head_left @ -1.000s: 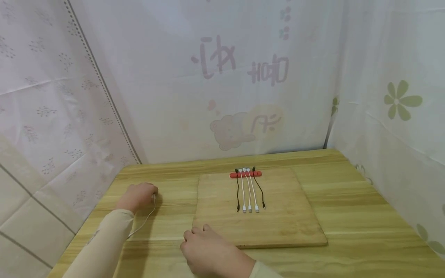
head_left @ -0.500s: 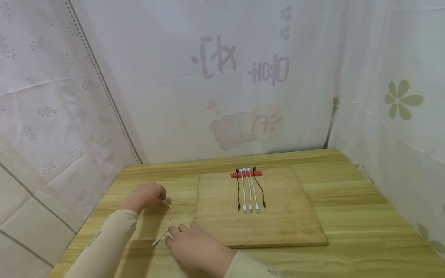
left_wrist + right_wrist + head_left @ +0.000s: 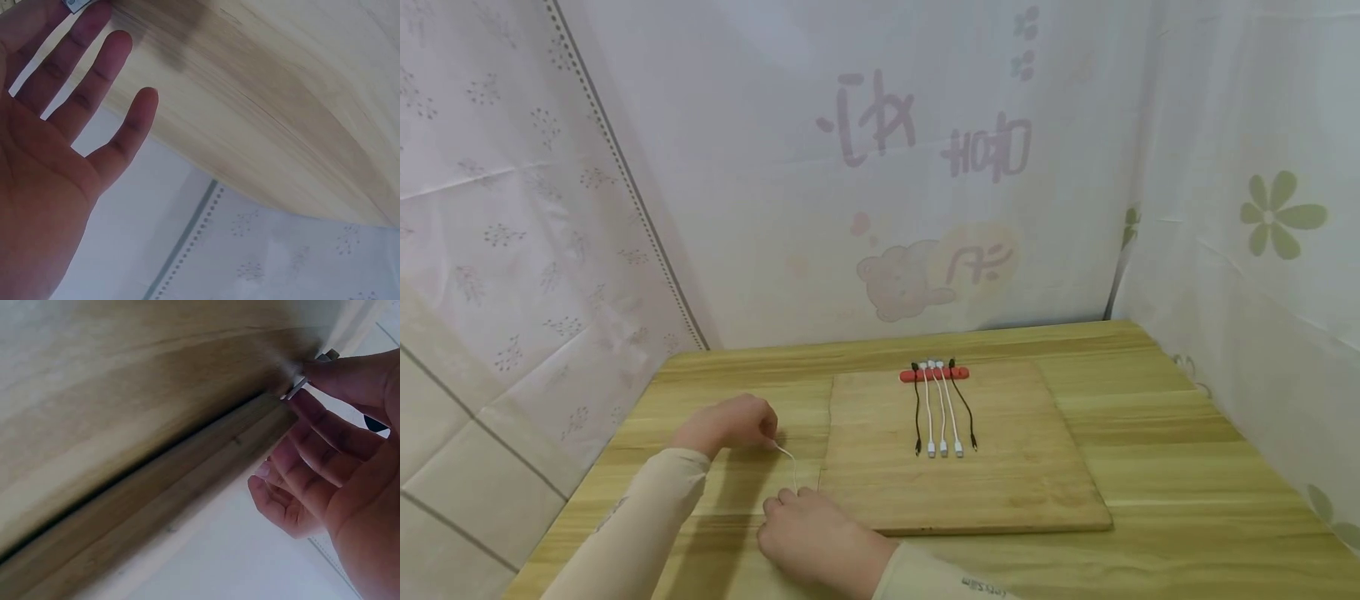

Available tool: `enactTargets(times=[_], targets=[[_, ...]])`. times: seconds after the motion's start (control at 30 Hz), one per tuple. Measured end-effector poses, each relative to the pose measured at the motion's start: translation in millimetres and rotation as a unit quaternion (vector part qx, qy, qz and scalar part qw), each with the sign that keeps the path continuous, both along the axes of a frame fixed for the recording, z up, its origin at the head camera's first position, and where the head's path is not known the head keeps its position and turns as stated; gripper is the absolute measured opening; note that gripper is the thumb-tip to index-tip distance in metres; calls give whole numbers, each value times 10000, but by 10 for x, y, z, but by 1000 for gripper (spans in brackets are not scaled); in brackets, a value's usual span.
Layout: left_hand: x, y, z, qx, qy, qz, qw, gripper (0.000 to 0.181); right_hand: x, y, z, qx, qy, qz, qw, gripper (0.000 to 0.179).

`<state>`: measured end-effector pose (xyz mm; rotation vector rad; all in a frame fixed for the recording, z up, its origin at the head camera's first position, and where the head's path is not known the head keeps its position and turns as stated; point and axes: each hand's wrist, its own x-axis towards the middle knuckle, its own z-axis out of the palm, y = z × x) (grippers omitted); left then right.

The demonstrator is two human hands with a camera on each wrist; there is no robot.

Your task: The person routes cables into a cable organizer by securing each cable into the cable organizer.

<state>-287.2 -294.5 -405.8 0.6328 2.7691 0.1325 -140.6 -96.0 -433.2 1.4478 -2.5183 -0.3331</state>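
A short white USB cable (image 3: 792, 458) runs between my two hands, left of the wooden board. Its far end is pinched in the fingertips of my left hand (image 3: 741, 421). In the left wrist view a metal plug (image 3: 76, 5) shows at those fingertips, while the other fingers (image 3: 134, 128) spread loosely. My right hand (image 3: 820, 533), over the board's near left corner, pinches the cable's near end between thumb and fingertips. A bit of white and metal (image 3: 297, 386) shows there in the right wrist view; the hand hides most of that end in the head view.
On the wooden board (image 3: 1015, 475) lies a red cable holder (image 3: 907, 376) at the back edge. Two black cables (image 3: 917, 412) and three white cables (image 3: 943, 417) hang from it toward me. The wood-grain table (image 3: 1157, 467) is bounded by patterned curtains (image 3: 760, 208).
My left hand has moved right, bringing the white cable along. My right hand has shifted left and now holds the cable's near end, which lay loose half a second ago.
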Motion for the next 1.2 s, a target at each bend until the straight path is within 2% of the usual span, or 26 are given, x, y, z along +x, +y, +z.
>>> enactTargets(times=[0.13, 0.3, 0.57, 0.77, 1.07, 1.2], targets=[[39, 60, 28, 78, -140, 92, 9998, 20, -8, 20, -17, -3, 138, 38, 9999, 11], [85, 103, 55, 193, -281, 148, 9993, 19, -25, 45, -22, 24, 20, 67, 10000, 13], [95, 113, 55, 304, -349, 125, 9989, 19, -2, 107, -44, -166, 173, 197, 9995, 10], [106, 129, 73, 200, -324, 186, 9991, 18, 20, 142, 5, -244, -44, 222, 9994, 16], [144, 163, 135, 30, -285, 240, 9993, 15, 66, 274, 179, -494, -808, -35, 9955, 21], [151, 178, 161, 24, -262, 213, 9994, 14, 69, 335, 217, -684, -824, -5, 9942, 16]])
